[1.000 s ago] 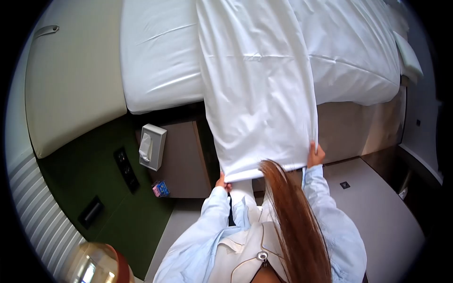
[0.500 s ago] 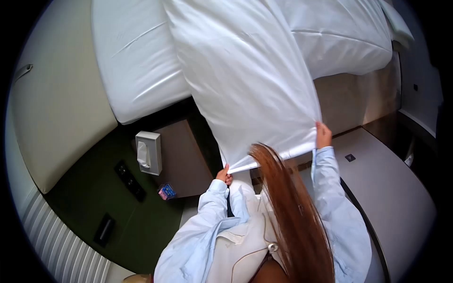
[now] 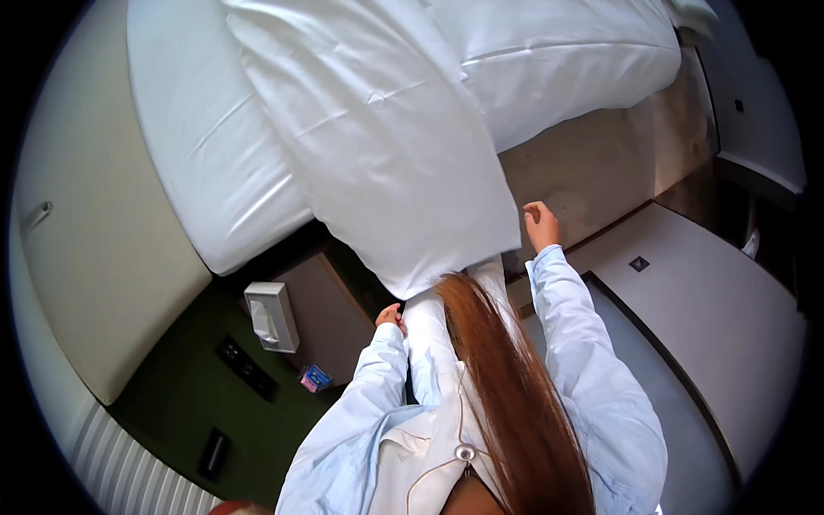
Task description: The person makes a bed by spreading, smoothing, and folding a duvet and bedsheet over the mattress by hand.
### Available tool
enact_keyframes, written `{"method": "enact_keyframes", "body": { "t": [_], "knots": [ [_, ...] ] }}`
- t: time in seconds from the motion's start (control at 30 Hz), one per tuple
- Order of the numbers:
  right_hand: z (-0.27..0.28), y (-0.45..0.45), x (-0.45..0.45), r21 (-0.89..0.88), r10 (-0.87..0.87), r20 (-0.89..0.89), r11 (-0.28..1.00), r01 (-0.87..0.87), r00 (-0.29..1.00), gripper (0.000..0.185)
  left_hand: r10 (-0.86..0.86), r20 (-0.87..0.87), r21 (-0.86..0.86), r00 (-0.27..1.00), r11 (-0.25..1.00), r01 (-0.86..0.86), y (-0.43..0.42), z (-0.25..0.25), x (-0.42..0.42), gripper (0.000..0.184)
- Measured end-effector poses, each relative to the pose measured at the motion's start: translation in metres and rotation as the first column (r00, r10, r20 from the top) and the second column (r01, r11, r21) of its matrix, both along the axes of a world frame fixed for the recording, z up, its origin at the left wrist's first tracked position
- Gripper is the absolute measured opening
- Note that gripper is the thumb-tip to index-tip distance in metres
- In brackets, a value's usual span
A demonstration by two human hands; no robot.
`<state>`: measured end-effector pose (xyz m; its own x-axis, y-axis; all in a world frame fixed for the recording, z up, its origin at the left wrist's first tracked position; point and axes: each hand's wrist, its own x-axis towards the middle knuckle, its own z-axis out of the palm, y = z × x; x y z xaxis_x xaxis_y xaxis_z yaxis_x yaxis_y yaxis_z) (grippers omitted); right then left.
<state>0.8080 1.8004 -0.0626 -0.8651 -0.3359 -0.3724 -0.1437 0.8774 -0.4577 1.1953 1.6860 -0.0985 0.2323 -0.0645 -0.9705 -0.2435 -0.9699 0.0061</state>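
Observation:
A white duvet or sheet hangs off the side of the bed, its lower edge falling loose in front of my legs. Just right of that edge, my right hand is in the air with bent fingers, thumb and forefinger apart, holding nothing. My left hand sits just below the cloth's lower left corner, fingers loosely curled and apart from the cloth, with nothing visible in it. White bedding on the mattress spreads behind the hanging cloth.
Left of me, a bedside table bears a white tissue box and a small blue-and-pink box. A padded headboard and a green panel with sockets are farther left. A grey bench-like surface lies right.
Both hands have let go of the cloth's edge, which was stretched between them. The cloth has dropped and hangs slack. My right hand has shifted left and slightly up in view.

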Motion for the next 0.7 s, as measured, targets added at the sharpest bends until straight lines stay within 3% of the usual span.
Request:
{"method": "enact_keyframes", "body": {
  "t": [0.07,0.1,0.13,0.17,0.2,0.37,0.53,0.6,0.7],
  "knots": [
    [0.022,-0.010,-0.012,-0.242,-0.008,0.217,0.968,0.061,0.976,0.010,0.084,-0.079,-0.022,0.993,0.996,-0.086,-0.018,0.001,-0.007,0.016],
    [0.009,-0.006,-0.014,-0.520,-0.003,0.277,0.840,0.153,0.961,0.011,0.181,-0.163,0.009,0.970,0.983,-0.182,-0.033,0.006,-0.014,0.018],
    [0.043,-0.021,-0.021,-0.555,-0.016,0.256,0.817,0.160,0.967,0.011,0.216,-0.214,0.020,0.953,0.976,-0.217,-0.052,0.011,-0.026,0.020],
    [0.081,-0.030,-0.027,-0.539,-0.108,0.533,0.721,0.435,0.839,0.013,0.235,-0.282,-0.032,0.930,0.967,-0.254,-0.069,0.016,-0.039,0.020],
    [0.120,-0.038,-0.033,-0.440,-0.132,0.769,0.600,0.668,0.626,0.014,0.250,-0.353,-0.078,0.902,0.952,-0.295,-0.087,0.028,-0.057,0.020],
    [0.214,-0.027,-0.073,-0.598,-0.011,0.712,0.515,0.614,0.702,0.015,0.039,-0.672,-0.203,0.740,0.951,-0.234,-0.172,0.108,-0.175,0.018],
    [0.278,0.037,-0.136,-0.716,0.001,0.594,0.455,0.529,0.804,0.014,-0.100,-0.750,-0.320,0.654,0.920,-0.226,-0.188,0.209,-0.324,0.018],
    [0.291,0.079,-0.165,-0.733,-0.056,0.584,0.392,0.556,0.810,0.014,-0.401,-0.706,-0.581,0.583,0.799,-0.155,-0.170,0.237,-0.380,0.018],
    [0.303,0.145,-0.221,-0.743,-0.172,0.542,0.358,0.565,0.823,0.014,-0.416,-0.732,-0.588,0.540,0.785,-0.192,-0.125,0.263,-0.467,0.017]
  ]
}}
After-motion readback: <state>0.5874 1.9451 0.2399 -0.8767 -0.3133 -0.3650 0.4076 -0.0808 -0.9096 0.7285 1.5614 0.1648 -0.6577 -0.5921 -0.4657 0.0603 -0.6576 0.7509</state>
